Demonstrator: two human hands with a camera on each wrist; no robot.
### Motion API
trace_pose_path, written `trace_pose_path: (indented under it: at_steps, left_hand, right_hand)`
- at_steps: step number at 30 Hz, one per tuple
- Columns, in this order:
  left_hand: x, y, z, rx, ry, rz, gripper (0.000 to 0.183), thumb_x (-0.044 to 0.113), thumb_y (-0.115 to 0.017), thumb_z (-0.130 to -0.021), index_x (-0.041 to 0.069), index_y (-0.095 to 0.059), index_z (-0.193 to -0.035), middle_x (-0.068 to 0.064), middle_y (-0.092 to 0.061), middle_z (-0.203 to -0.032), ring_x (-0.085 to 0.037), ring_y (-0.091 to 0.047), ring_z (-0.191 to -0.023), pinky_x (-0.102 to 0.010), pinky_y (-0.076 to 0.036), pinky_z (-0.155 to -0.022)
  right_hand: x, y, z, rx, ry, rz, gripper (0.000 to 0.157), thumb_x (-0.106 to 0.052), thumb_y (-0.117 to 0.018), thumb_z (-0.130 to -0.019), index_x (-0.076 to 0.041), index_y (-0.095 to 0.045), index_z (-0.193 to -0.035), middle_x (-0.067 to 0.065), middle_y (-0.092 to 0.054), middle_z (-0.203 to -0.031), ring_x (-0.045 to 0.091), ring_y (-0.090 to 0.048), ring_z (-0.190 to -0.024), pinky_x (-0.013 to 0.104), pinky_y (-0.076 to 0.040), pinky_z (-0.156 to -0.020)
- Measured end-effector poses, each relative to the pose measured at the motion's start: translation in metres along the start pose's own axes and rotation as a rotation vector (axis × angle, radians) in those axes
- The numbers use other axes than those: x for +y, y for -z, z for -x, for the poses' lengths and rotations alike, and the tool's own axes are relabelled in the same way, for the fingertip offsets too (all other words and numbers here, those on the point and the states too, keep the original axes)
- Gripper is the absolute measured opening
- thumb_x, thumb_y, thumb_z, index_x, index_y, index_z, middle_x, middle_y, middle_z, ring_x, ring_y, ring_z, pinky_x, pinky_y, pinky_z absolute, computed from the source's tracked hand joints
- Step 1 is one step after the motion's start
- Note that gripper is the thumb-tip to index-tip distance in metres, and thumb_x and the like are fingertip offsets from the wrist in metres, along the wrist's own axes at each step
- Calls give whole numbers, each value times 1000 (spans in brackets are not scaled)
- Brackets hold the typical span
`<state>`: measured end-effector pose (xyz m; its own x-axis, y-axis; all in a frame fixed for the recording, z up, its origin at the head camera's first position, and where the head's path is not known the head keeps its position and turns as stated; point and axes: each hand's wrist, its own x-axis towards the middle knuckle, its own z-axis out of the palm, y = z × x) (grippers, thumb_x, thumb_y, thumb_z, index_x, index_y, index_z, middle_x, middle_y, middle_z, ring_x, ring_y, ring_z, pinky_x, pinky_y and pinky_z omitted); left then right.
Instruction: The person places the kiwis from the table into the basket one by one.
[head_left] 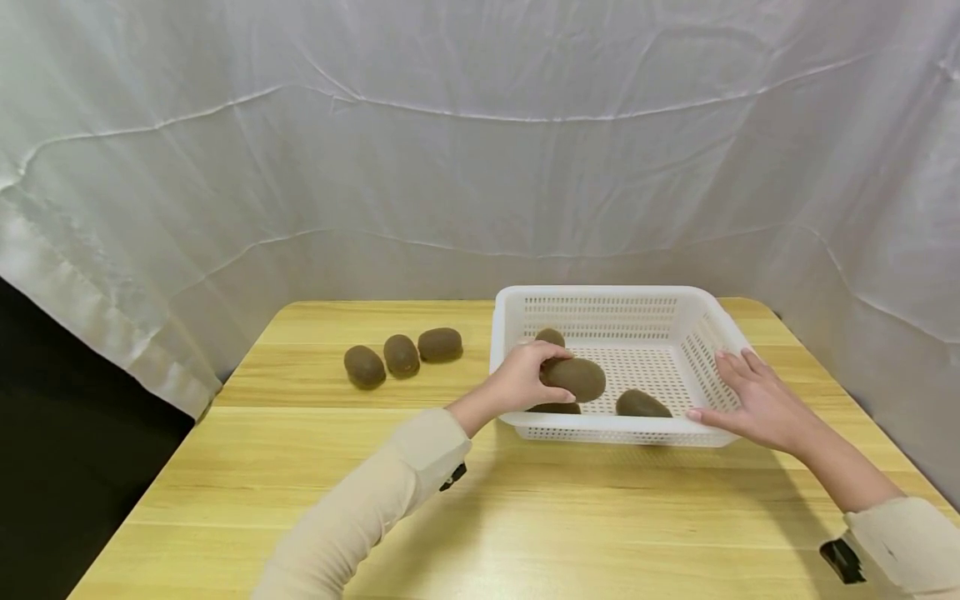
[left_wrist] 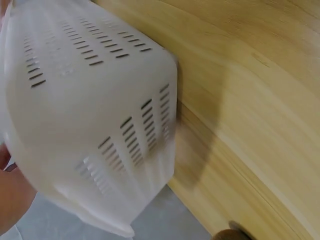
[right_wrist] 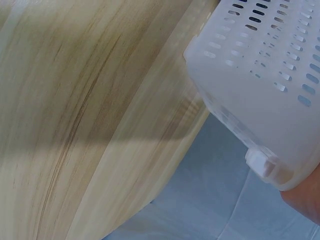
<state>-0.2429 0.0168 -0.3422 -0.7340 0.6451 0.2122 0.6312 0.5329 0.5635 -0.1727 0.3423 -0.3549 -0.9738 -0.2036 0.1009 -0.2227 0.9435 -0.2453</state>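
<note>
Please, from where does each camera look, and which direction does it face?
Head: on the head, facing forward and down at the basket, kiwis and table; left hand, right hand and sleeves show.
Left wrist: on that wrist, facing the basket's outside; part of the left hand shows at left.
Right wrist: on that wrist, facing the basket's outside; part of the right hand shows lower right.
Both wrist views share basket and table.

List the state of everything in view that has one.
Rectangular white perforated plastic basket: upright on yellow wooden table, uncovered.
Left hand's grip: curled round a brown oval kiwi-like fruit.
That fruit: held at basket's left end.
Right hand's grip: fingers extended, touching basket's right end.
Three other brown fruits: inside basket, partly hidden.
Three more brown fruits: on table, left of basket.
Grey cloth curtain: hanging, creased.
</note>
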Motion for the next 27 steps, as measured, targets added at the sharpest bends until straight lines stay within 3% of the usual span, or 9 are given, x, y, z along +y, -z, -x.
trace_pose_path:
  at_steps: [9,19,23,27]
  left_hand:
    - [9,-15,-13,-123,-41,-49,50,20,-76,-77,5,-59,-122,-5,-61,-124,-16,-56,-114,-21,-46,-95]
    - [13,-25,-18,-183,-27,-26,40,16,-71,-82,5,-61,-119,-4,-62,-122,-13,-57,-112,-13,-46,-90]
    - [15,-25,-19,-176,-8,-3,41,14,-69,-83,6,-59,-122,-4,-60,-127,-16,-54,-119,-18,-44,-97]
    - [14,-22,-17,-121,-5,-19,42,14,-67,-85,8,-58,-125,-4,-58,-130,-17,-51,-123,-23,-41,-104]
  right_hand:
    - [1,0,0,3,1,1,100,-52,-64,-79,16,-23,-139,39,-24,-142,57,-7,-133,71,-16,-102]
    - [-1,1,0,-5,1,-4,99,-51,-63,-79,16,-22,-139,38,-22,-142,57,-5,-134,71,-15,-102]
    - [-1,1,0,-8,-3,-3,99,-51,-63,-80,16,-22,-139,38,-22,-143,56,-4,-134,72,-15,-102]
    - [-1,0,0,-9,-6,-4,98,-51,-63,-80,16,-23,-139,38,-22,-143,56,-4,-134,72,-14,-101]
